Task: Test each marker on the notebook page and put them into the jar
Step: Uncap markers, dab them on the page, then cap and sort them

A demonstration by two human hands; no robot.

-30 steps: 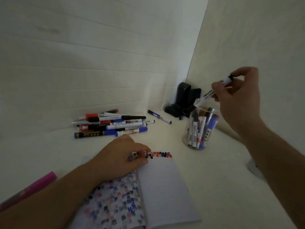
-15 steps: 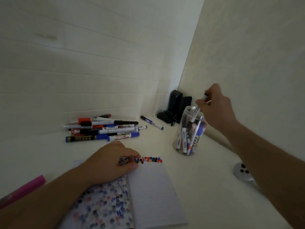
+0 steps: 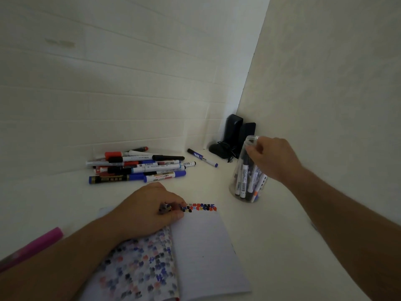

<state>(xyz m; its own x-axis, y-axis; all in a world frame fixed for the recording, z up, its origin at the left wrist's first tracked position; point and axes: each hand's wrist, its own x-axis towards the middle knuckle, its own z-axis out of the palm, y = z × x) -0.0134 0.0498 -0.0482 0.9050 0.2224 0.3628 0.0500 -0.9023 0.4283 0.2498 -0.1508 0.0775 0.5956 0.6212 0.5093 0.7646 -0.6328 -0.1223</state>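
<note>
The open notebook lies in front of me, with a row of coloured test marks along the top of its right page. My left hand rests on the notebook's top edge with its fingers curled; a small dark object is pinched at its fingertips, and I cannot tell what it is. The clear jar stands to the right and holds several markers. My right hand is at the jar's mouth, its curled fingertips on the top of a white marker with a black cap that stands inside the jar.
A pile of several loose markers lies by the back wall, with a single blue marker to its right. Two black speakers with a cable fill the corner. A pink marker lies at the left edge.
My right hand came down from above the jar and lowered the marker into it. My left hand stayed on the notebook.
</note>
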